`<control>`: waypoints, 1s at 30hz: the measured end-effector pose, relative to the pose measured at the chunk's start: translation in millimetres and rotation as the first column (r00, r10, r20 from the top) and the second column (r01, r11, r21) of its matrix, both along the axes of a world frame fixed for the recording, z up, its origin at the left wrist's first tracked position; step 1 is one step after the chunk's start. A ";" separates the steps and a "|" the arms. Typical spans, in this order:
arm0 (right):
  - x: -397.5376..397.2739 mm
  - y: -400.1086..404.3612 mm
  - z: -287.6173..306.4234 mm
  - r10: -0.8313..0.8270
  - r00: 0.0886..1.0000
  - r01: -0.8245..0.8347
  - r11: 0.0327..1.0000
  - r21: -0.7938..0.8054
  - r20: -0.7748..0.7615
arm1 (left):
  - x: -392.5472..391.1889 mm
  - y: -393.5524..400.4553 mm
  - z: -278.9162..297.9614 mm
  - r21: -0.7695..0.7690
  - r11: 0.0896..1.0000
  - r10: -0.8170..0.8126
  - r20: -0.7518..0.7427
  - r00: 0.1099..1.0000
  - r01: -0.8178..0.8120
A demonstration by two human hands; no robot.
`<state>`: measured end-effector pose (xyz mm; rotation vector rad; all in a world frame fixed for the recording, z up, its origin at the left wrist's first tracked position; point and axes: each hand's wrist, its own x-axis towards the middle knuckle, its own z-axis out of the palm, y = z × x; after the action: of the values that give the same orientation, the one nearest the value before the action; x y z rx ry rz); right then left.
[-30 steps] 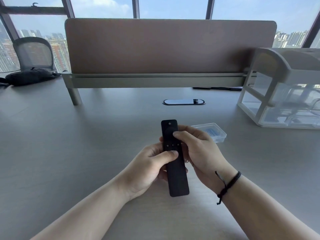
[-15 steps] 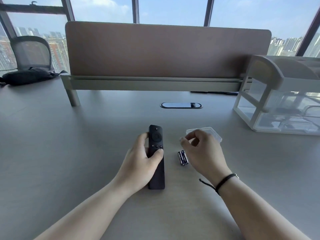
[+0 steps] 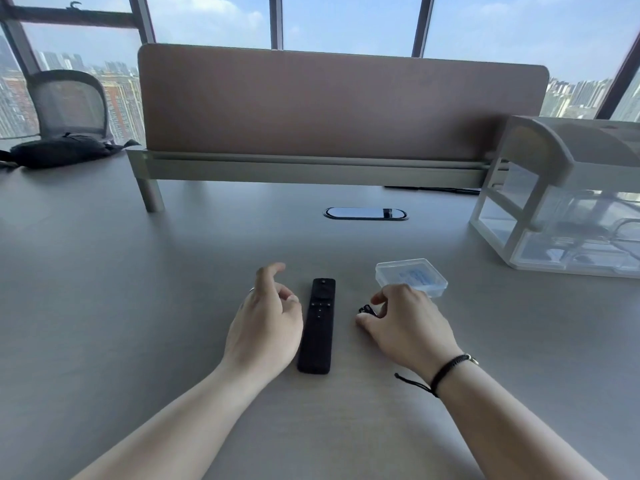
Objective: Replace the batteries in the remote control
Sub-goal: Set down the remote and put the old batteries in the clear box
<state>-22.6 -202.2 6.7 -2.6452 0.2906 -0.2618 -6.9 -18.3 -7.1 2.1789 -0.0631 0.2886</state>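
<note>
A slim black remote control [image 3: 317,325] lies button side up on the grey table, between my hands. My left hand [image 3: 265,323] hovers just left of it, fingers apart and holding nothing. My right hand [image 3: 407,325] rests on the table to the right of the remote, its thumb and fingers closed around two small dark batteries [image 3: 367,310], of which only the ends show. A clear plastic battery case [image 3: 410,278] with blue contents sits just beyond my right hand.
A brown divider panel [image 3: 343,105] on a metal rail stands across the back of the table. A clear drawer organiser [image 3: 568,202] occupies the right. An oval cable grommet [image 3: 365,213] is set in the table centre. A black bag [image 3: 59,154] and a mesh chair lie far left.
My left hand let go of the remote, which now lies flat on the table. My right hand came down onto the two batteries and closed on them.
</note>
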 end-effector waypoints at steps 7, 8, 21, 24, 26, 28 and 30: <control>8.2 -6.7 -3.1 0.045 0.996 -0.036 0.992 0.122 -0.079 | 0.6 -0.6 0.2 -0.079 0.997 0.004 0.040 0.999 -0.001; 9.2 -7.9 -3.8 0.047 0.996 -0.036 0.991 0.131 -0.078 | 0.3 -1.2 -0.4 -0.065 0.998 -0.007 0.055 0.998 0.011; -1.2 6.0 12.5 0.185 0.962 -0.248 0.900 0.359 0.202 | -3.7 -4.3 1.4 -0.096 0.961 -0.243 0.144 0.959 0.258; -8.6 21.8 12.9 0.271 0.911 -0.388 0.821 0.418 0.311 | -6.7 -7.3 5.7 -0.228 0.897 -0.359 0.122 0.925 0.378; -9.7 32.1 3.1 0.240 0.881 -0.393 0.851 0.348 0.408 | -7.4 -9.7 6.3 -0.352 0.863 -0.341 0.124 0.932 0.362; -8.4 37.6 -5.1 0.183 0.846 -0.379 0.867 0.324 0.501 | -8.9 -13.1 6.1 -0.530 0.778 -0.341 0.097 0.935 0.339; -6.0 40.2 -9.1 0.178 0.808 -0.399 0.867 0.298 0.562 | -11.9 -18.0 7.1 -0.708 0.637 -0.384 0.051 0.922 0.304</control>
<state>-28.6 -162.0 -2.3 -2.0629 -0.2320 -0.7120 -18.8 -36.4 0.0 1.3570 -0.2669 -0.0378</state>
